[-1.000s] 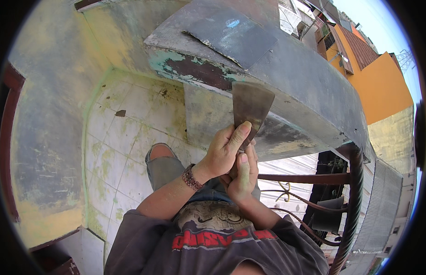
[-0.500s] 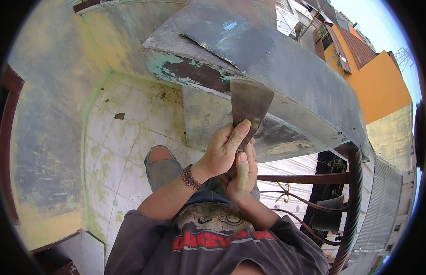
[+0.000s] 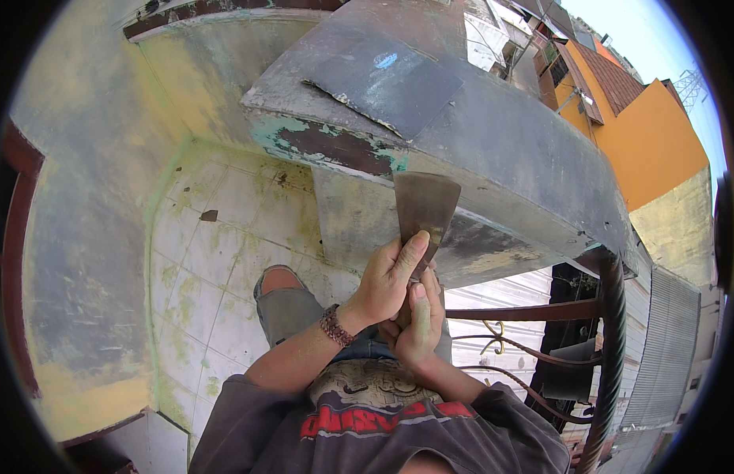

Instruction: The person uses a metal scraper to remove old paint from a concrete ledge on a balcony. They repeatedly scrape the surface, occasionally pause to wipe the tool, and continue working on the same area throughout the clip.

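Observation:
Both my hands are closed on one paint scraper with a wide, flat, dull-metal blade (image 3: 426, 207). My left hand (image 3: 385, 278), with a beaded bracelet at its wrist, grips it near the base of the blade, thumb lying along the metal. Lower down, my right hand (image 3: 418, 325) wraps round the handle, which is mostly hidden by fingers. The blade points away from me, its broad edge just below the front edge of a grey masonry ledge (image 3: 509, 126). Whether it touches the ledge, I cannot tell. Left of the blade, the ledge's front face has a dark brown patch (image 3: 335, 147) ringed by flaking green paint.
On the ledge lies a dark sheet (image 3: 398, 91) with a ragged edge. Dirty white tiles (image 3: 201, 276) cover the floor at left, with a small brown flake (image 3: 209, 215) on them. A twisted metal post (image 3: 612, 332) and railing bar (image 3: 525, 310) stand at right, rooftops beyond.
The scraper and both hands have come back toward me, so the blade's edge has dropped from the ledge's front edge to just under it. My grip stays the same.

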Demonstrator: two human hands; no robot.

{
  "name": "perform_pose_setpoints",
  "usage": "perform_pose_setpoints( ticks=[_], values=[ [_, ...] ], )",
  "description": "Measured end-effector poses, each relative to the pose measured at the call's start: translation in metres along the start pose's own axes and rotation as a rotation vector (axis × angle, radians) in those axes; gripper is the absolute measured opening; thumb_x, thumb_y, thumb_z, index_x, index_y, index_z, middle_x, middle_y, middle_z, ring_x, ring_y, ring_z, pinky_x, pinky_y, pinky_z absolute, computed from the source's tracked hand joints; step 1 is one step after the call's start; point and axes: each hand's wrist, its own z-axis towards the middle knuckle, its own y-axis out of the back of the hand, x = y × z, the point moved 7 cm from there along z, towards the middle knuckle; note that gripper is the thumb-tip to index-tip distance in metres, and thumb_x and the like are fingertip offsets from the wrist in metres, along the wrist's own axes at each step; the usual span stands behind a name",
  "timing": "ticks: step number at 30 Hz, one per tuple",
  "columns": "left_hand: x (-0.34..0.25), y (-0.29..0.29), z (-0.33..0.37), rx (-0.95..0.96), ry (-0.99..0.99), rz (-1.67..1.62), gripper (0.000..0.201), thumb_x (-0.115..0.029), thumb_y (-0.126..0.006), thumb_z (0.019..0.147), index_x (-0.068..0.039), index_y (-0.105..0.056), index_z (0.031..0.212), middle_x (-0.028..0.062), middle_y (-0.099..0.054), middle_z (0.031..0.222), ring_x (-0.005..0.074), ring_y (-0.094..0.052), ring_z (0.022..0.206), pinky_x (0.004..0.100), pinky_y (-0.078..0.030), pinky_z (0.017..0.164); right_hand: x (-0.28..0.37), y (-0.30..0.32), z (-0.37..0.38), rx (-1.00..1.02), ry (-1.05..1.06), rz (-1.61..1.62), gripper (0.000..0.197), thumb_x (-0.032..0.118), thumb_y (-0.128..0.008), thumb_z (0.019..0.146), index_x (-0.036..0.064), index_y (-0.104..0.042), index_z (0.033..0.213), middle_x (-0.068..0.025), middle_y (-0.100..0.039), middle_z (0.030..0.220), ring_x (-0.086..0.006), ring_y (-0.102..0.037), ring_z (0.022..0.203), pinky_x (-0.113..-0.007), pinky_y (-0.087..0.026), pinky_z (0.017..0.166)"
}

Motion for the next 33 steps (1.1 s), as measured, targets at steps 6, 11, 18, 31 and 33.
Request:
perform_pose_setpoints(
  ticks=[6, 11, 18, 31, 33],
  values=[
    [0.000, -0.001, 0.003, 0.015, -0.010, 0.025, 0.045, -0.040, -0.042, 0.102, -0.001, -0.061, 0.090, 0.0036, -0.063, 0.075, 0.0099, -0.059, 0.069, 0.0243, -0.048, 0.064, -0.003, 0.002, -0.002, -0.002, 0.019, -0.002, 0.049, 0.025, -0.035, 0.101, -0.0048, -0.034, 0.140, -0.0078, -0.052, 0.103, -0.0056, -0.045, 0.053, -0.020, -0.035, 0.040],
    [-0.021, -0.001, 0.007, -0.009, -0.008, -0.025, 0.045, -0.039, -0.041, 0.102, -0.001, -0.060, 0.090, 0.0045, -0.063, 0.074, 0.0104, -0.060, 0.069, 0.0243, -0.049, 0.064, -0.003, 0.005, 0.006, 0.018, 0.042, -0.114, 0.054, 0.030, -0.034, 0.100, -0.0043, -0.030, 0.141, -0.0097, -0.055, 0.103, -0.0077, -0.054, 0.064, -0.019, -0.043, 0.051],
    [-0.026, -0.012, 0.004, 0.047, 0.001, -0.083, 0.043, -0.037, -0.042, 0.102, 0.000, -0.059, 0.091, 0.0073, -0.065, 0.077, 0.0115, -0.062, 0.069, 0.0244, -0.048, 0.063, 0.011, -0.004, 0.009, 0.149, 0.006, 0.134, 0.048, 0.021, -0.039, 0.101, -0.0057, -0.034, 0.141, -0.0049, -0.051, 0.092, -0.0062, -0.047, 0.066, -0.020, -0.038, 0.055],
    [-0.067, -0.029, 0.020, -0.427, -0.908, 1.382, 0.067, -0.037, -0.038, 0.099, 0.011, -0.019, 0.142, 0.0327, -0.012, 0.150, 0.0459, -0.010, 0.142, 0.0544, -0.009, 0.114, 0.040, 0.072, -0.013, 0.010, 0.132, 0.007, 0.055, 0.015, -0.063, 0.091, -0.0009, -0.041, 0.139, -0.0014, -0.059, 0.082, -0.0070, -0.053, 0.073, -0.024, -0.045, 0.068],
    [-0.039, -0.026, 0.031, -0.332, -0.704, 1.581, 0.078, -0.047, -0.031, 0.099, 0.011, -0.005, 0.146, 0.0326, -0.001, 0.152, 0.0447, 0.000, 0.143, 0.0552, -0.005, 0.115, 0.053, 0.080, -0.014, 0.013, 0.192, -0.038, 0.055, 0.016, -0.064, 0.091, -0.0007, -0.041, 0.139, -0.0025, -0.060, 0.082, -0.0075, -0.054, 0.073, -0.025, -0.045, 0.068]
  ],
)
